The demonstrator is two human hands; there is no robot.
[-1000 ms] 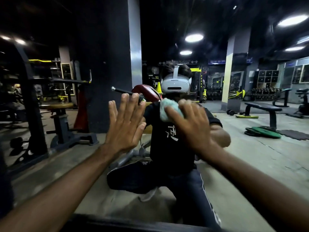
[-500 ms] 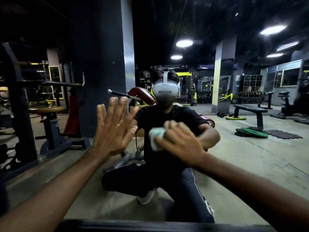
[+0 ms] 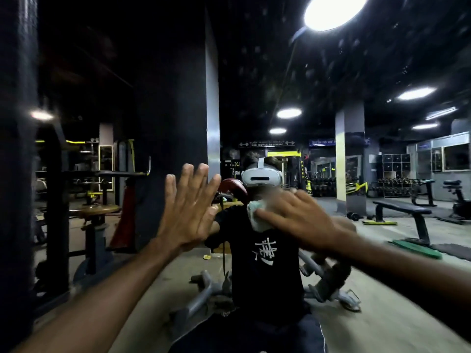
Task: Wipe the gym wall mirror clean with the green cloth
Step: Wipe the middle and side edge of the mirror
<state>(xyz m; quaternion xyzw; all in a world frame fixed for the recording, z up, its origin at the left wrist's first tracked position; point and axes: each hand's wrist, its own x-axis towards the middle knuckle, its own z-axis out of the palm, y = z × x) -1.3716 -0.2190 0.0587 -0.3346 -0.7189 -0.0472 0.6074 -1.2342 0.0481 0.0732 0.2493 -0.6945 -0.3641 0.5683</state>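
1. Plainly, the left hand [image 3: 188, 212] lies flat on the mirror [image 3: 267, 67], fingers [image 3: 190, 182] straight and spread, holding nothing.
2. The right hand [image 3: 295, 220] is motion-blurred; its fingers [image 3: 274, 215] stretch over the green cloth [image 3: 261, 224], pressing it to the glass.
3. Most of the cloth is hidden under that hand; only its left edge shows.
4. Both forearms are cut off by the frame.

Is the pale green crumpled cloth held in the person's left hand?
No, the pale green crumpled cloth lies under the right hand against the wall mirror, while the left hand is flat, fingers spread, holding nothing.
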